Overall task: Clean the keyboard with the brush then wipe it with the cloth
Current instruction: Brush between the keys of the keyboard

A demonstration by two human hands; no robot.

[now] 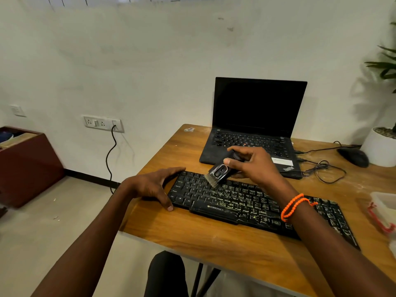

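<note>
A black keyboard lies slanted on the wooden table, its keys dusted with pale powder, thicker toward the right. My right hand grips a small black brush, whose pale bristles touch the keys near the keyboard's upper left. My left hand holds the keyboard's left end, fingers over its far corner and thumb at its near corner. No cloth is visible.
An open black laptop stands behind the keyboard. A black mouse with a tangled cable lies at the right, beside a white plant pot. A clear container with red trim sits at the table's right edge.
</note>
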